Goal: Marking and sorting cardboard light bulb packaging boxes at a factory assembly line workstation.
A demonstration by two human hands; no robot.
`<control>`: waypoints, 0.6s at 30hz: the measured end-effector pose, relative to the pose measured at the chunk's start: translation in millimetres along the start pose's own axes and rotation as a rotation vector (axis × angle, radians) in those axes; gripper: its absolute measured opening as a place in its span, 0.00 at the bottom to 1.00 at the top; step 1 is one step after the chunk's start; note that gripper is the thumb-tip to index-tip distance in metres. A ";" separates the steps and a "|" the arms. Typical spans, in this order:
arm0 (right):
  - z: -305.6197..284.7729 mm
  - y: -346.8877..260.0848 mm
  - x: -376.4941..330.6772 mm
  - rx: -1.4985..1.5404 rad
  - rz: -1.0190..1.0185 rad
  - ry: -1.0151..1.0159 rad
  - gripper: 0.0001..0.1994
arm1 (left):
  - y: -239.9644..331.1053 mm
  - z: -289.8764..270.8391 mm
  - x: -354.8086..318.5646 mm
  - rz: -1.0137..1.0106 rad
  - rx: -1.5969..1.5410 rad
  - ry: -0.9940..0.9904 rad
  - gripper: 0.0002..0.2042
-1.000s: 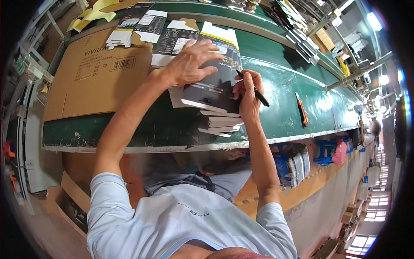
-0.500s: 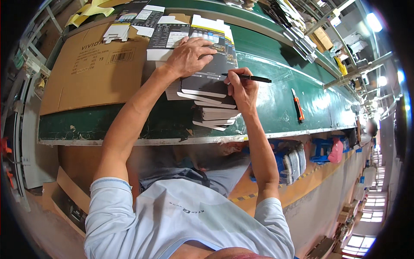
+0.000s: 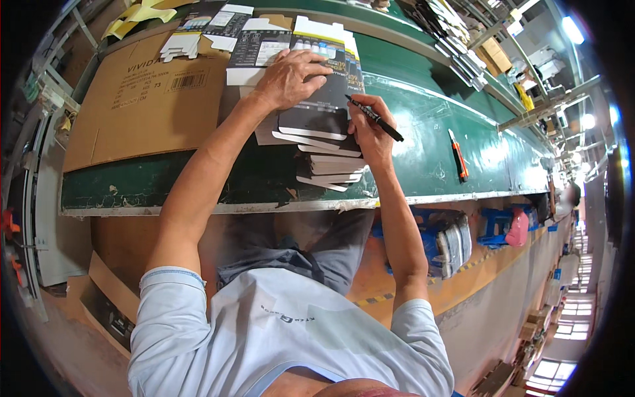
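Note:
A stack of flattened black printed cartons [image 3: 312, 120] lies on the green workbench [image 3: 423, 132], its lower layers fanned out toward the bench's front edge. My left hand [image 3: 291, 79] rests palm down across the top carton, fingers spread. At the stack's right edge, my right hand [image 3: 372, 135] grips a black marker pen [image 3: 386, 126] between thumb and fingers. The pen slants, one end toward the upper left over the carton's edge. Whether it touches the carton, I cannot tell.
A large flat brown cardboard sheet [image 3: 142, 126] covers the bench's left part. Right of the stack lies an orange utility knife [image 3: 458, 157]. More flattened cartons [image 3: 198, 30] lie at the back left, and another pile [image 3: 460, 56] sits at the far right.
The pen has turned from nearly level to a steeper slant, its left end moving away from me. My left hand has hardly shifted on the stack.

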State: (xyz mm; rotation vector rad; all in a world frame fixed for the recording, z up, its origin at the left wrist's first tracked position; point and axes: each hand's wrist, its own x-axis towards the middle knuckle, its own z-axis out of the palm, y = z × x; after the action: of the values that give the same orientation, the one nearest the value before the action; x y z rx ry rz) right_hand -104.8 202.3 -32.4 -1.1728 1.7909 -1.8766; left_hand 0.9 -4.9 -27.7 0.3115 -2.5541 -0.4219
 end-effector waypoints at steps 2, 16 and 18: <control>0.1 3.2 1.6 0.071 0.004 -0.018 0.08 | 0.8 3.3 -1.4 0.005 0.014 0.029 0.16; 1.0 12.9 6.8 -0.240 -0.100 0.031 0.08 | -2.9 8.9 -1.8 0.023 0.021 0.067 0.16; 2.5 13.2 4.8 -0.241 -0.117 0.032 0.08 | -3.5 9.7 -3.8 0.018 0.019 0.058 0.15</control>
State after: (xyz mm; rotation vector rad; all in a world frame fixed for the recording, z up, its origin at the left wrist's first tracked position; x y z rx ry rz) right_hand -110.1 194.8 -43.3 -1.3633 2.0530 -1.7879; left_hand -0.6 -4.7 -38.6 0.3028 -2.5039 -0.3759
